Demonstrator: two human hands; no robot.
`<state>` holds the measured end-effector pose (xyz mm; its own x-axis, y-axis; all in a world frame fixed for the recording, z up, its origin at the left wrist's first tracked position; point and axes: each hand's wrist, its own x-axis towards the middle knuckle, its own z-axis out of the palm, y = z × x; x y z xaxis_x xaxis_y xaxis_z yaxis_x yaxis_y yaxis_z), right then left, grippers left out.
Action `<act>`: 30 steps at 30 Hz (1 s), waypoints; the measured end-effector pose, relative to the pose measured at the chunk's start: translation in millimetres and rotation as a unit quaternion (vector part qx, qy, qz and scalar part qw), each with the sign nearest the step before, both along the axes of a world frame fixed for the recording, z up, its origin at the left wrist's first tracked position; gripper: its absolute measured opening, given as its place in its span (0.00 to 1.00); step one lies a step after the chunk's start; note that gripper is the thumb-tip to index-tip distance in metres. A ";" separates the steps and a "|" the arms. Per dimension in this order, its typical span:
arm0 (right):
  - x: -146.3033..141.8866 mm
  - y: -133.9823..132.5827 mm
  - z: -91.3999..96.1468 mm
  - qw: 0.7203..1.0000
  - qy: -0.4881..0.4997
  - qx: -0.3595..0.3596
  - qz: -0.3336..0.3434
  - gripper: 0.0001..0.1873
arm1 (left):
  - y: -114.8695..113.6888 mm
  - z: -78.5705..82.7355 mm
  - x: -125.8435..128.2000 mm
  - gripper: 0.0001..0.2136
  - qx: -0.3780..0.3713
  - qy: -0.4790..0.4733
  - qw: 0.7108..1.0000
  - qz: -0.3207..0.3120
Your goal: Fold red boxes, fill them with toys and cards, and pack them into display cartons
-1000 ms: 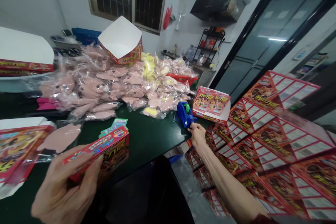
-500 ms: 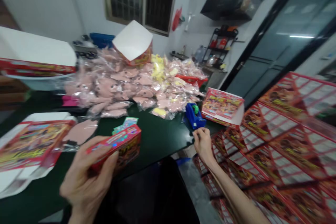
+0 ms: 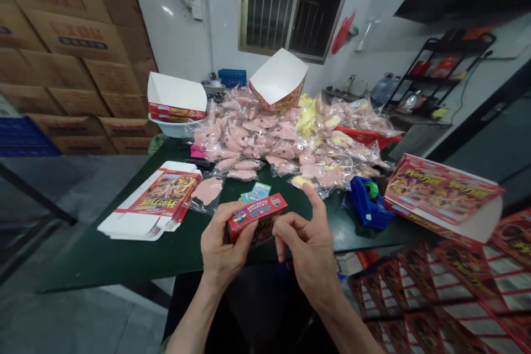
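Observation:
My left hand grips a small red printed box by its left end, thumb in front and fingers behind. At the box's right end is my right hand, its thumb and forefinger pinched together and another finger raised. Whatever lies in that pinch is too small or hidden to make out. Just behind the box, a few green and blue cards lie on the dark green table. A blue tape dispenser with a green core stands to the right.
A heap of bagged pink plush pieces covers the table's back. Flattened red-and-white cartons lie at left, a printed display box at right. Stacked red boxes fill the lower right; brown cartons stand far left.
My right hand has left the tape dispenser and come across to the small box's right end. My left hand still holds the box. The view has swung left.

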<state>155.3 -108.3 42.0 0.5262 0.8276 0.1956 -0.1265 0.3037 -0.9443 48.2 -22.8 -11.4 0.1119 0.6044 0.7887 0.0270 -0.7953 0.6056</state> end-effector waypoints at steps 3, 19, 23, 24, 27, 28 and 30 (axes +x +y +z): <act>-4.7 6.3 -6.3 1.000 0.028 0.000 -0.003 0.35 | -0.7 -0.7 -1.3 0.16 -0.011 0.009 1.000 0.000; 0.8 8.2 4.7 0.996 0.034 -0.081 0.013 0.38 | 3.1 18.6 -11.6 0.19 0.066 0.094 0.992 -0.059; -2.3 9.6 4.5 0.996 0.046 -0.082 0.009 0.38 | 3.5 21.3 -12.0 0.22 0.088 0.100 0.989 -0.071; -3.1 10.0 3.7 0.996 0.049 -0.080 0.011 0.38 | 4.0 21.5 -12.1 0.22 0.090 0.106 0.988 -0.071; -5.1 11.2 1.0 0.996 0.056 -0.076 0.010 0.37 | 6.2 22.4 -12.5 0.20 0.094 0.134 0.984 -0.069; -5.5 11.5 0.2 0.996 0.056 -0.075 0.008 0.37 | 6.9 23.0 -12.6 0.20 0.096 0.145 0.983 -0.066; -6.1 12.1 -1.0 0.996 0.055 -0.075 0.007 0.36 | 8.0 24.4 -12.7 0.18 0.101 0.164 0.979 -0.062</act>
